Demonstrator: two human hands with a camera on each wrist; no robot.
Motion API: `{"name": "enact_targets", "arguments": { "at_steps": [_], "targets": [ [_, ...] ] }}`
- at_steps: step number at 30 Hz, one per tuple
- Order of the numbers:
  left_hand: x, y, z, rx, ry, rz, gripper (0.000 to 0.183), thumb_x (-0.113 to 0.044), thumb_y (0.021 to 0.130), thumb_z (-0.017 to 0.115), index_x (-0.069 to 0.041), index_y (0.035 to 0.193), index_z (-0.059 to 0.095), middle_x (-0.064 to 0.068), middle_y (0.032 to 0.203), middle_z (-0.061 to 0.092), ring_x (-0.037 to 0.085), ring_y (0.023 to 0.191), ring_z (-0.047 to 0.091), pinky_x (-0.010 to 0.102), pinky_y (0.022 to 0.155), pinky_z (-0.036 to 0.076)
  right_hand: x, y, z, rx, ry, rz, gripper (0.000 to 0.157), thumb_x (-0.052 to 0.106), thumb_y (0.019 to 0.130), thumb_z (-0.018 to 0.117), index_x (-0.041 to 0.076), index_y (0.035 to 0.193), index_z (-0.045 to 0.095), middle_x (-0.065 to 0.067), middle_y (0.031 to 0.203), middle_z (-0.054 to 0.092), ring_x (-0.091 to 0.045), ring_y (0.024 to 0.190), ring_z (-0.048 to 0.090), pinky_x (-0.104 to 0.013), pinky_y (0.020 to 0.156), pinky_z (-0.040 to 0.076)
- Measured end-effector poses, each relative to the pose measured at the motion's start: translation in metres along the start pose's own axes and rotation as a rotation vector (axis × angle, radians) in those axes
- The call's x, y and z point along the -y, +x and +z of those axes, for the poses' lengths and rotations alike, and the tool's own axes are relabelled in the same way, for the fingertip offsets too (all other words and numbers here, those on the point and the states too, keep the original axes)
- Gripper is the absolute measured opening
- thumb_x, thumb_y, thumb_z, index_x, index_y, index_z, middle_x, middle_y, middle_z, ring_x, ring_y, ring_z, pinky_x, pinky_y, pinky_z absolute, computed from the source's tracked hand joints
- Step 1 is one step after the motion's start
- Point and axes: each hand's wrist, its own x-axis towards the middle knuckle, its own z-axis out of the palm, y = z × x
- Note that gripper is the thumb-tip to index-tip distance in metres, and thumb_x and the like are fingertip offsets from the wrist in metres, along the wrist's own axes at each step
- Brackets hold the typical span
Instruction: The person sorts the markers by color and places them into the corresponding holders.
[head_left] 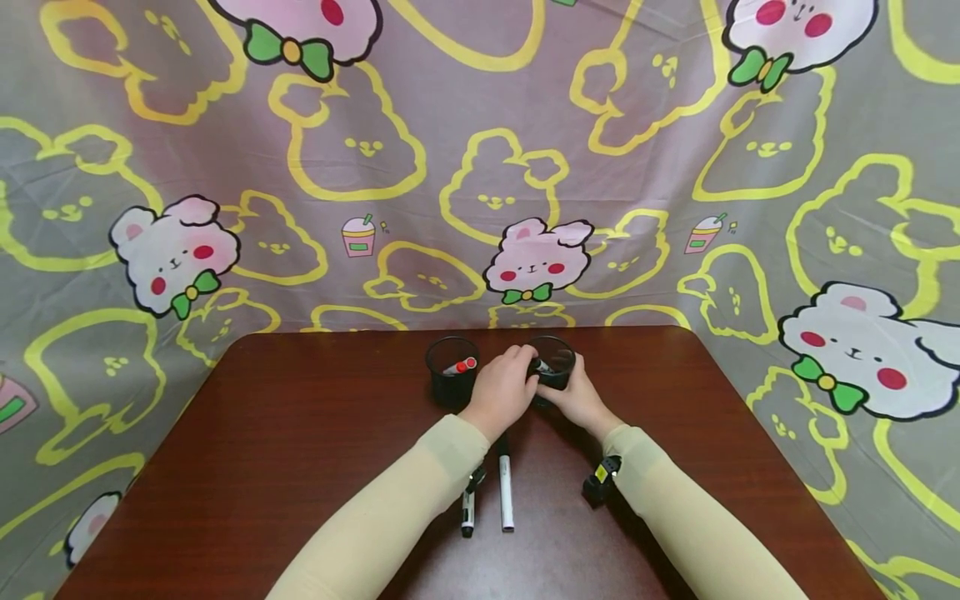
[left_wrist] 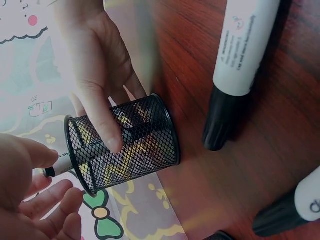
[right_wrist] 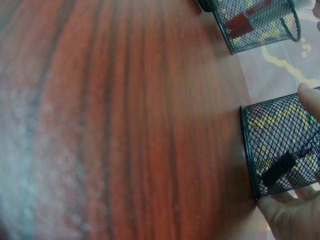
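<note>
My right hand (head_left: 583, 400) grips a black mesh pen cup (left_wrist: 127, 142) from its right side, thumb and fingers round the mesh. At that cup's rim is my left hand (head_left: 504, 387), with thumb and forefinger at the end of a white marker (left_wrist: 63, 165). The rest of that marker slants down inside the cup, its black cap (right_wrist: 279, 170) low near the base, seen through the mesh. The left hand's other fingers are loosely bent. To the left stands a second mesh pen cup (head_left: 452, 387) with a red-ended marker (head_left: 461, 367) in it.
Two white markers with black caps lie on the brown wooden table (head_left: 330, 433), nearer to me: one long marker (head_left: 507, 492) and another marker (head_left: 468, 510) partly hidden by the left sleeve. A patterned cloth (head_left: 420, 217) hangs behind the table.
</note>
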Motion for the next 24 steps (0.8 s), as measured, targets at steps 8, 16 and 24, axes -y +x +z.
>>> {"name": "enact_targets", "arguments": {
  "at_steps": [8, 16, 24],
  "targets": [
    [-0.001, -0.013, -0.011, 0.014, -0.035, -0.004, 0.038, -0.023, 0.097, 0.072, -0.011, 0.131, 0.059, 0.008, 0.122, 0.067, 0.025, 0.099, 0.071, 0.040, 0.083, 0.060, -0.004, 0.002, 0.001, -0.008, -0.004, -0.014, 0.087, 0.017, 0.091, 0.081, 0.001, 0.151, 0.021, -0.024, 0.152, 0.035, -0.040, 0.142, 0.043, -0.058, 0.119, 0.032],
    [-0.005, -0.031, -0.027, 0.013, -0.036, 0.050, 0.035, -0.023, 0.097, 0.073, -0.009, 0.127, 0.062, 0.008, 0.120, 0.067, 0.024, 0.095, 0.071, 0.038, 0.083, 0.060, -0.005, 0.001, 0.000, -0.032, -0.001, -0.010, 0.087, 0.018, 0.088, 0.084, 0.002, 0.149, 0.024, -0.024, 0.150, 0.041, -0.040, 0.140, 0.046, -0.057, 0.119, 0.033],
    [-0.005, -0.053, -0.043, -0.007, -0.018, 0.119, 0.031, -0.023, 0.097, 0.074, -0.010, 0.123, 0.064, 0.005, 0.114, 0.067, 0.021, 0.090, 0.071, 0.036, 0.078, 0.060, -0.005, 0.002, -0.001, -0.044, -0.003, 0.005, 0.090, 0.021, 0.086, 0.085, 0.004, 0.150, 0.024, -0.022, 0.149, 0.046, -0.038, 0.140, 0.048, -0.056, 0.119, 0.034]
  ]
}}
